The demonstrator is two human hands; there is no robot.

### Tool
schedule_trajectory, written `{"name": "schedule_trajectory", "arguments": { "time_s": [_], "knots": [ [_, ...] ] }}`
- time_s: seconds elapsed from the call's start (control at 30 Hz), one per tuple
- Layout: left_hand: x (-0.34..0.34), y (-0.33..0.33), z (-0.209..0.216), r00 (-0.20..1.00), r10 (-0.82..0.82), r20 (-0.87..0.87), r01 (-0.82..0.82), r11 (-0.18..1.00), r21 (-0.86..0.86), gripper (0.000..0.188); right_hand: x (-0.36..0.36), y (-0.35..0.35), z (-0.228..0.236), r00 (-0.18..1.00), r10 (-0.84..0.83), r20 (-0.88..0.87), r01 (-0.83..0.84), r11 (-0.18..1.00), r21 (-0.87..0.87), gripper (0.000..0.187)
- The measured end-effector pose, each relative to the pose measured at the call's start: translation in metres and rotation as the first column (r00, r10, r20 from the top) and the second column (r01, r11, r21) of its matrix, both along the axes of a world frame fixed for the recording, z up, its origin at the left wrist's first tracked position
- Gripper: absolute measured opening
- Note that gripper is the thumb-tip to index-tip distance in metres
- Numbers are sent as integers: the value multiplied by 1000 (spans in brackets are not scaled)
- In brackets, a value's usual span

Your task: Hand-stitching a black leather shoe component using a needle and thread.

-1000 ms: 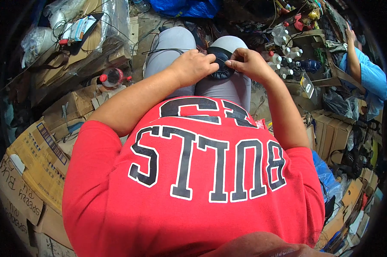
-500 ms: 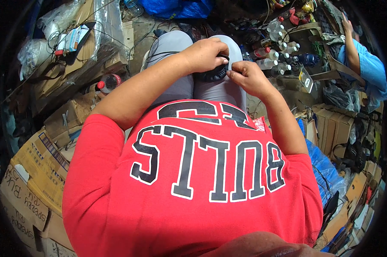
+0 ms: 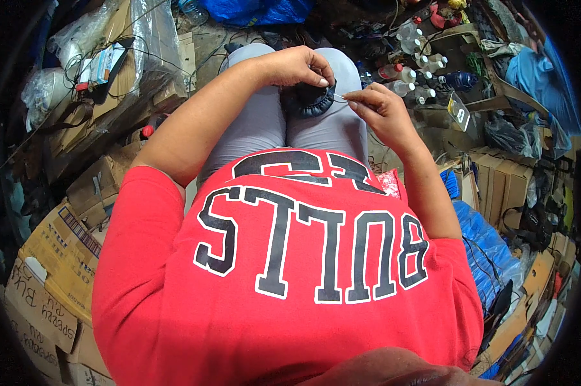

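Note:
Over my grey-clad knees, my left hand [image 3: 300, 67] pinches the rim of a dark, rounded piece with a puckered edge [image 3: 315, 106]. The piece looks like gathered black material; its exact kind is not clear. My right hand [image 3: 382, 110] is closed at the piece's right side. Between its thumb and forefinger is a thin, pale needle-like piece [image 3: 339, 96], whose tip reaches toward the dark rim. Part of the dark piece is hidden behind my left fingers.
Several plastic bottles [image 3: 403, 87] stand beyond my right hand. Cardboard and clear plastic wrap [image 3: 155, 48] lie at the far left. A blue tarp [image 3: 258, 10] is ahead, and stacked cardboard [image 3: 499, 180] sits to the right. Yellow cardboard [image 3: 59, 257] lies near left.
My right hand has drawn slightly away from the dark piece, exposing the pale needle-like piece. My left hand has shifted slightly left and up. A person's arm at right has gone from view.

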State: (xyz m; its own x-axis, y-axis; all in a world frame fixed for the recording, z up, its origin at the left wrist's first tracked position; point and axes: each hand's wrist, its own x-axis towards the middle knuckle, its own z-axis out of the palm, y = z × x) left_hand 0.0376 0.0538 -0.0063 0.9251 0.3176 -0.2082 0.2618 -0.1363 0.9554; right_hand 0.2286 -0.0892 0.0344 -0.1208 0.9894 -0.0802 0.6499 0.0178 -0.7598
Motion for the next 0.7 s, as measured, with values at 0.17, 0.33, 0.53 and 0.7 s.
{"name": "schedule_trajectory", "arguments": {
  "time_s": [0.17,0.33,0.53,0.7],
  "knots": [
    [-2,-1,8,998,8,-67,-12,998,-58,22,-4,9,-3,992,-1,123,4,1000,-21,16],
    [-1,4,-7,999,-14,-32,10,994,-107,26,-10,14,5,990,8,140,0,999,-51,18],
    [0,7,-13,999,-31,-23,28,993,-113,27,-12,12,4,980,0,200,5,1000,-22,18],
    [3,9,-12,998,-31,-45,27,996,-82,27,-19,7,-7,983,-61,171,52,997,56,15]
  ]
}}
